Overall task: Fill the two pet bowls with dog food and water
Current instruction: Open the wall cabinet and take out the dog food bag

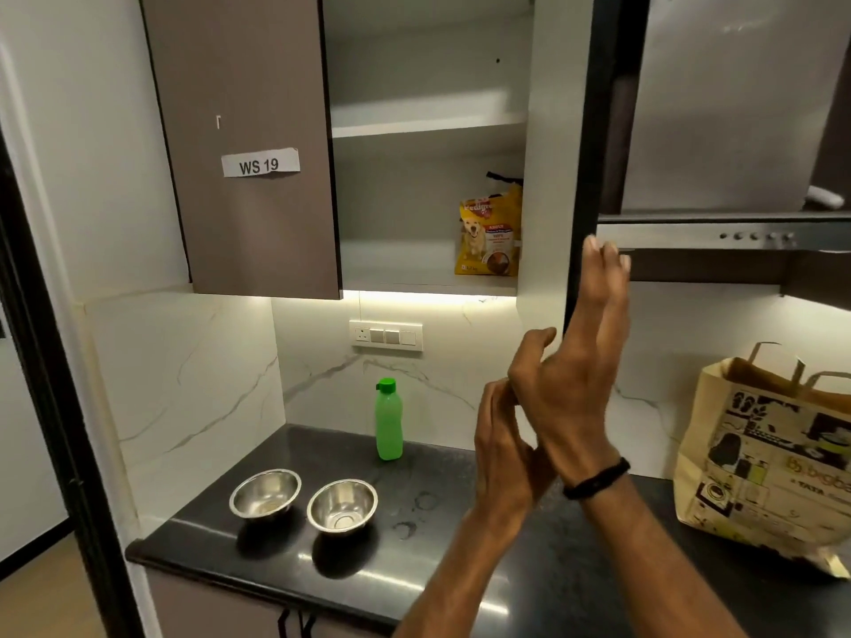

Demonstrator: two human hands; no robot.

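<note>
A thin black band (pixel 596 484) circles the wrist of my right hand (pixel 573 384); my left hand (pixel 504 446) and both forearms are bare.

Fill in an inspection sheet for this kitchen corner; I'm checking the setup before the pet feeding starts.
Surface: black countertop, faint ring marks right of the bowls.
Job's things: steel bowls side by side, seemingly empty; green bottle upright, capped; Pedigree dog food bag on open cabinet's lower shelf.
Clutter: printed paper bag at far right.
Hands: right hand upright, fingers straight, beside the open door; left hand below it, loosely curled, holding nothing.
Cables: nothing seen.
Surroundings: switch panel, WS 19 label, range hood.
</note>
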